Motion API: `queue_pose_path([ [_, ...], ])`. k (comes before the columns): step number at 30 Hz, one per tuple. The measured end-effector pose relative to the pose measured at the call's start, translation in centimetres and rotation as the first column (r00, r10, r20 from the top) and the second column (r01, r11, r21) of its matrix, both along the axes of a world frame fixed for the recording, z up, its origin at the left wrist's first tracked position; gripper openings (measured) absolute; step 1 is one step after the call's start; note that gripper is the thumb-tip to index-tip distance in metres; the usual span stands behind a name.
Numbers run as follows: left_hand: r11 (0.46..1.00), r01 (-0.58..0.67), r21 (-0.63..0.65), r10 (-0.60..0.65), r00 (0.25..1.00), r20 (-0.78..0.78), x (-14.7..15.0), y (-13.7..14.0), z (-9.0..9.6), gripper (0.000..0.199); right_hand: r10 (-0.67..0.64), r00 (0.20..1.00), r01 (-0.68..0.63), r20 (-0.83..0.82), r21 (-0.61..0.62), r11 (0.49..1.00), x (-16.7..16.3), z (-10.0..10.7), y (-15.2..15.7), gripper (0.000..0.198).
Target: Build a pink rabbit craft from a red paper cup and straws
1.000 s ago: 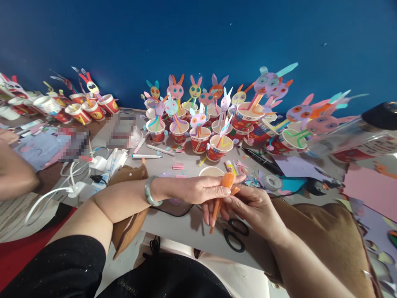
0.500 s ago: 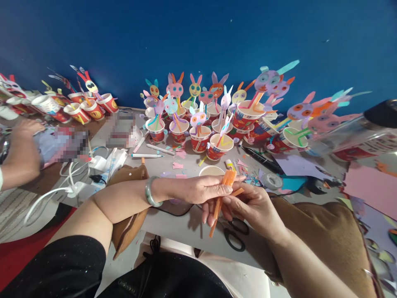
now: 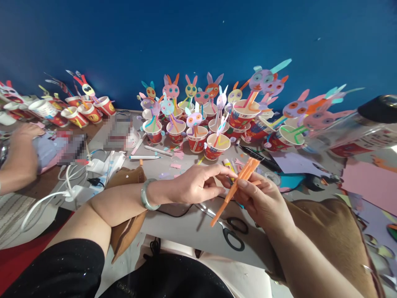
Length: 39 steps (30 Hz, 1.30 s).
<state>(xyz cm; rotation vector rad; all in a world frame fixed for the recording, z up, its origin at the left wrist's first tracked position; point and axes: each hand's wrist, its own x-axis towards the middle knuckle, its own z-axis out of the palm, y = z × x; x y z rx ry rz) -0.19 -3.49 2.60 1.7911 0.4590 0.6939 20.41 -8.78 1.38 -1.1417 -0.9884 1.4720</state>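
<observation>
My right hand [image 3: 263,196] pinches a folded orange paper strip [image 3: 228,203] between thumb and fingers. Its wide end points up and to the right, its narrow end down toward the table, and a short orange piece sticks out past my fingers. My left hand [image 3: 200,182], with a jade-like bangle [image 3: 149,194] at the wrist, is just left of the strip. Its thumb and index finger are apart, and the index fingertip is at the strip's edge; whether it touches I cannot tell. Black-handled scissors [image 3: 233,240] lie on the table below my hands.
Several paper cups [image 3: 197,140] with paper animal heads stand along the blue wall [image 3: 186,37]. A clear bottle [image 3: 356,128], pink paper [image 3: 369,182] and a brown cushion [image 3: 325,231] are at right. White cables [image 3: 70,182] and another person's arm [image 3: 21,153] are at left.
My left hand has let go of the orange paper strip and moved slightly left and up. My right hand holds the strip higher and more slanted. The scissors' blades now show.
</observation>
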Motion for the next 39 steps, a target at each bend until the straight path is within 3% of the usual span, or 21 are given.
queue_pose_path([
  [3, 0.944, -0.053, 0.325, 0.046, 0.998, 0.031, -0.1, 0.2, 0.0, 0.024, 0.040, 0.999, -0.041, -0.021, -0.012, 0.999, -0.5, 0.5, -0.1, 0.039],
  [6, 0.863, -0.065, 0.500, 0.013, 0.994, 0.106, -0.2, 0.5, -0.1, 0.014, 0.066, 0.997, -0.066, -0.041, -0.009, 0.998, -0.7, 0.7, -0.2, 0.041],
  [12, 0.740, -0.121, 0.662, 0.008, 0.985, 0.170, -0.2, 0.7, -0.6, 0.013, 0.085, 0.995, -0.086, -0.055, -0.011, 0.996, -0.4, 0.2, -0.3, 0.042],
  [17, 0.540, -0.161, 0.826, 0.050, 0.986, 0.160, -0.3, 0.4, 0.0, 0.013, 0.098, 0.994, -0.099, -0.045, -0.021, 0.995, -0.4, 0.0, -0.4, 0.039],
  [21, 0.487, -0.173, 0.856, 0.064, 0.985, 0.163, -0.3, 0.4, 0.2, 0.017, 0.094, 0.990, -0.098, -0.106, -0.036, 0.994, -0.6, 0.5, -0.3, 0.041],
  [24, 0.488, -0.128, 0.863, 0.052, 0.992, 0.117, -0.5, 0.5, 0.1, 0.020, 0.100, 0.989, -0.105, -0.111, -0.042, 0.994, -0.6, 0.8, -0.4, 0.041],
  [30, 0.516, 0.077, 0.853, 0.069, 0.989, -0.131, -1.6, 0.4, 0.5, 0.032, 0.153, 0.986, -0.157, -0.058, -0.067, 0.985, -0.7, 0.8, -0.6, 0.041],
  [32, 0.580, 0.092, 0.809, 0.057, 0.987, -0.153, -1.6, 0.4, 0.5, 0.034, 0.157, 0.987, -0.158, -0.025, -0.073, 0.985, -0.7, 0.8, -0.6, 0.044],
  [34, 0.678, 0.072, 0.731, 0.030, 0.992, -0.125, -1.2, 0.5, 0.3, 0.031, 0.147, 0.989, -0.147, 0.001, -0.069, 0.987, -0.7, 0.7, -0.6, 0.046],
  [39, 0.894, -0.037, 0.446, 0.006, 0.998, 0.070, -0.1, 0.2, -0.3, 0.020, 0.106, 0.994, -0.106, 0.015, -0.016, 0.994, -0.4, 0.2, -0.6, 0.041],
])
